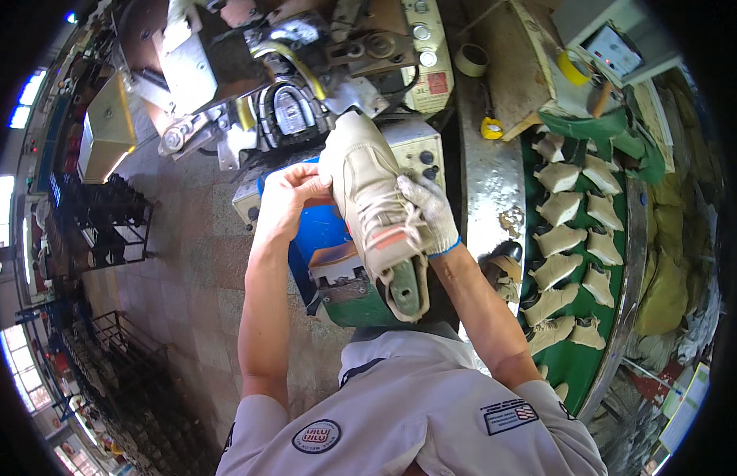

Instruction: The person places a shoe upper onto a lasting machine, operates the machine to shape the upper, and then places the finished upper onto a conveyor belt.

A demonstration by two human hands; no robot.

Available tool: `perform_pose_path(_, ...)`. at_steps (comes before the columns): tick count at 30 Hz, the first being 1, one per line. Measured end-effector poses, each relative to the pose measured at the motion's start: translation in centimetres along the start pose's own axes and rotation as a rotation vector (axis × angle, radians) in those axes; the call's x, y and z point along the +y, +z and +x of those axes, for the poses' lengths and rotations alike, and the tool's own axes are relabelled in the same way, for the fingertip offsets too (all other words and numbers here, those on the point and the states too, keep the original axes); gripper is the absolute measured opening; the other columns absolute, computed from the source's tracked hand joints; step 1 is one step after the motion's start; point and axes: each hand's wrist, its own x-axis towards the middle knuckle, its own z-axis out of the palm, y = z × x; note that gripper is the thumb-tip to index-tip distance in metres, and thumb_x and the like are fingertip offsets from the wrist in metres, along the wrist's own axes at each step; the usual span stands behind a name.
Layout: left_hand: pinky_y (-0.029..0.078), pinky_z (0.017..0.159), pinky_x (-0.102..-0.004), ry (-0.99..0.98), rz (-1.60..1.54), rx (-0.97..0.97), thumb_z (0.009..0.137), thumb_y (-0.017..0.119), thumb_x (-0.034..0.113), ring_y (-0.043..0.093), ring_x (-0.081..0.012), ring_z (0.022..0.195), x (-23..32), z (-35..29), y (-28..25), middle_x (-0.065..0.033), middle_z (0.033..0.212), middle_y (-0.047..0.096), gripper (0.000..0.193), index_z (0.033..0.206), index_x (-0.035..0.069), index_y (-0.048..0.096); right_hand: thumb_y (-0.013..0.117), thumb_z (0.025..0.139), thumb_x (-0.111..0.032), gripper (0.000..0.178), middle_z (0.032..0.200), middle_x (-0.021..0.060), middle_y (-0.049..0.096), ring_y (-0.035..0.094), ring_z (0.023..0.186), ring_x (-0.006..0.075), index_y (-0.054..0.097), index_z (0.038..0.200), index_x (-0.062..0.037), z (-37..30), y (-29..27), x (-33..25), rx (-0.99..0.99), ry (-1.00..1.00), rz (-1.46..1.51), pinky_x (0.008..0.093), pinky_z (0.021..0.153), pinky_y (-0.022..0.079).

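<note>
A beige lace-up shoe upper (367,176), pulled over a green shoe last (404,292), is tilted with its toe pointing away from me toward a machine. My right hand (430,208), in a whitish knit glove with a blue cuff, wraps round its right side by the laces. On the opposite side, my bare left hand (293,198) has its thumb and fingers pinched at the shoe's edge near the forefoot. Just beyond the toe is the machine's metal toe-shaped clamp (291,111), with yellow bands around it. The sole side is hidden from me.
Below the shoe stands a blue and green machine part (321,238). At right, a green conveyor (579,349) carries rows of beige uppers (560,208). A metal ledge (495,182), a tape roll (471,59) and a yellow tape measure (491,127) lie between. Dark racks (98,206) stand left.
</note>
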Motion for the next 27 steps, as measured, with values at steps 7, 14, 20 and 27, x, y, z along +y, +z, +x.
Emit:
perform_pose_path(7,0.061,0.077,-0.0308,0.16,-0.025,0.386,0.083,0.074,-0.003,0.073,-0.0191,0.083,1.3,0.8,-4.1,-0.0134,0.099,0.074,0.034,0.116,-0.007,0.067,0.075,0.09,-0.018,0.047,0.117,0.0131,0.068,0.064,0.103,0.0185,0.062,0.126,0.0086,6.2,6.9,2.0,-0.009,-0.081,-0.049,0.0293,0.091,0.051)
perform_pose_path(14,0.059,0.088,-0.0309,0.383,-0.276,0.491,0.085,0.071,-0.005,0.073,-0.0235,0.096,2.0,2.0,-5.9,-0.0219,0.114,0.071,0.05,0.131,-0.013,0.055,0.073,0.09,-0.014,0.04,0.112,0.0118,0.07,0.067,0.098,0.0183,0.065,0.124,0.0054,11.2,10.8,2.8,-0.053,-0.125,0.074,0.031,0.086,0.055)
perform_pose_path(20,0.057,0.088,-0.0326,0.072,-0.531,0.268,0.103,0.057,0.029,0.069,-0.0183,0.102,-4.4,2.5,-3.0,-0.0127,0.117,0.07,0.043,0.131,-0.004,0.06,0.073,0.093,-0.021,0.04,0.107,0.0106,0.071,0.069,0.091,0.0171,0.066,0.121,0.0055,12.3,11.0,4.5,0.053,-0.115,0.1,0.0316,0.082,0.057)
perform_pose_path(27,0.058,0.084,-0.0334,0.124,-0.415,0.18,0.107,0.048,0.035,0.071,-0.0194,0.095,-8.2,3.7,-4.3,-0.0144,0.112,0.071,0.047,0.124,-0.006,0.064,0.083,0.086,-0.025,0.032,0.092,0.008,0.073,0.067,0.078,0.0137,0.075,0.096,0.0046,11.3,11.2,5.4,0.237,-0.007,0.103,0.0305,0.069,0.055)
